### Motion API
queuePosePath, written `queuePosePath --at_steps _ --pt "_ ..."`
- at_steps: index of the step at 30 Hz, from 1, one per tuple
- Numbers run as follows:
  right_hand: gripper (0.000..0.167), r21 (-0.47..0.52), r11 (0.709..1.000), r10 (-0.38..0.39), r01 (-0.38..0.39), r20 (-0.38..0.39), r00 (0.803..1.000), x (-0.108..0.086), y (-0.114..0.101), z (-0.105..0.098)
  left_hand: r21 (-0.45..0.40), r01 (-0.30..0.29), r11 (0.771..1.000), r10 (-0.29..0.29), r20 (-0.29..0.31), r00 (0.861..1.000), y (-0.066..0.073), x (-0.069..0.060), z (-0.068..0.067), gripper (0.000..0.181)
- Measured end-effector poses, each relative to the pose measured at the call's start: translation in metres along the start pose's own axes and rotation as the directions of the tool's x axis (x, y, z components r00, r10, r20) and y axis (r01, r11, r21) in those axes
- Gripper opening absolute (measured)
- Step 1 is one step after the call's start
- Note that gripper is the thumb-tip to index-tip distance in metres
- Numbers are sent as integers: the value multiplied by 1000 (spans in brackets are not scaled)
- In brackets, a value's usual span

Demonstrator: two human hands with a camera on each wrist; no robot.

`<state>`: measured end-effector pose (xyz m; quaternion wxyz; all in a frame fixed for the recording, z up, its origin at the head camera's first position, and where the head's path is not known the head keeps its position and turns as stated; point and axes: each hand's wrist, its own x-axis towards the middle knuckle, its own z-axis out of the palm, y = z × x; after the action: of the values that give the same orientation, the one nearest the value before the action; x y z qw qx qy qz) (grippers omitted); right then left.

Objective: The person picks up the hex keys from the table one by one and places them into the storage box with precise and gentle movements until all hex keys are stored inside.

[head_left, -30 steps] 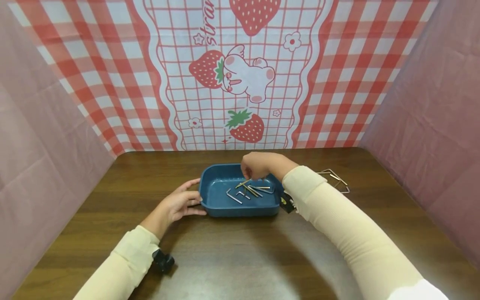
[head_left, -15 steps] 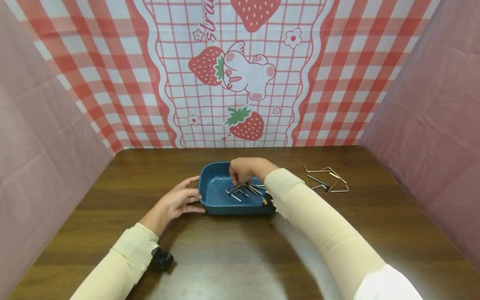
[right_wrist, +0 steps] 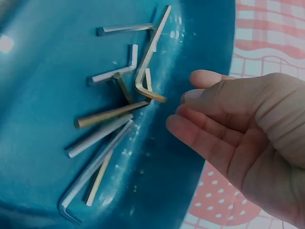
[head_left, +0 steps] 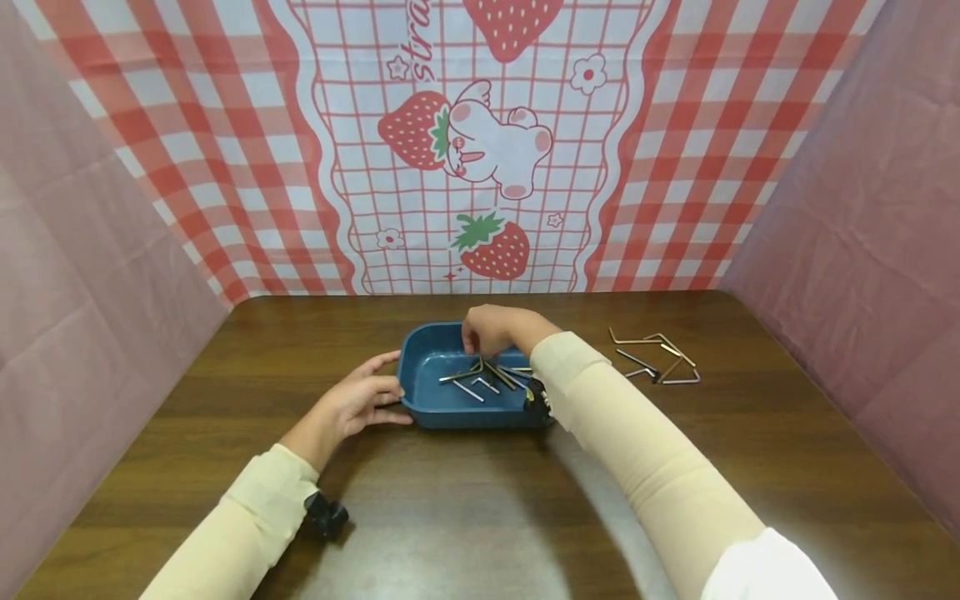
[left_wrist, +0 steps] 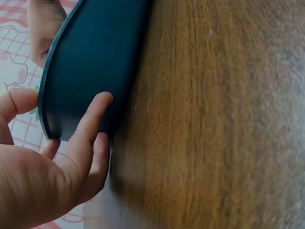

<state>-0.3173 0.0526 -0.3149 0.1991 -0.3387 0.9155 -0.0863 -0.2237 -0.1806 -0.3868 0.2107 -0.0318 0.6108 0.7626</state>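
We see the left hand [head_left: 356, 404] at the left end of the blue tray [head_left: 472, 420], its fingers spread and resting against the outer wall and up at the rim rather than closed into a fist. The tray stands on the brown table [head_left: 465, 517].

The right hand [right_wrist: 243, 121] reaches in over the tray's far side. We find its thumb and fingers loosely bent, the tips slightly apart and just beside the short arm of a brass-coloured hex key [right_wrist: 147, 59], which lies across other pieces. From the right wrist we make out no contact between them.

Around that key, on the tray floor, we see a small silver hex key [right_wrist: 112, 75], a long silver hex key [right_wrist: 93, 169] with its bent end toward the near side, and several more brass and silver pieces, some crossing. To the right, well apart from the tray, we see a loose group of L-shaped keys [head_left: 637, 342] on the table. Behind everything hangs a strawberry-printed cloth [head_left: 502, 158].
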Motion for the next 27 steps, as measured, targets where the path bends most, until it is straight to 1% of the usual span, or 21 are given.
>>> queuePosePath --at_steps 4,7,11,14,19,27 --pt "26 -9 1000 -9 9 -7 1000 -2 1 -7 3 1 1000 -1 -3 1000 1 0 0 80" --pt "24 -8 1000 -22 22 -13 1000 -3 3 -9 5 7 1000 -7 -16 1000 1 -1 1 80" --pt "21 29 999 -29 30 -16 999 -6 7 -9 7 13 1000 -13 -21 1000 2 -2 1 80" --pt "19 63 997 -46 47 -23 999 -10 10 -9 8 11 1000 -11 -11 1000 1 -1 1 81" --pt "17 77 994 -78 83 -71 994 -22 14 -12 10 -3 1000 3 -1 1000 0 0 -1 81" --pt "18 77 994 -61 71 -131 989 -47 23 -17 14 -4 1000 4 4 1000 -1 0 -1 81"
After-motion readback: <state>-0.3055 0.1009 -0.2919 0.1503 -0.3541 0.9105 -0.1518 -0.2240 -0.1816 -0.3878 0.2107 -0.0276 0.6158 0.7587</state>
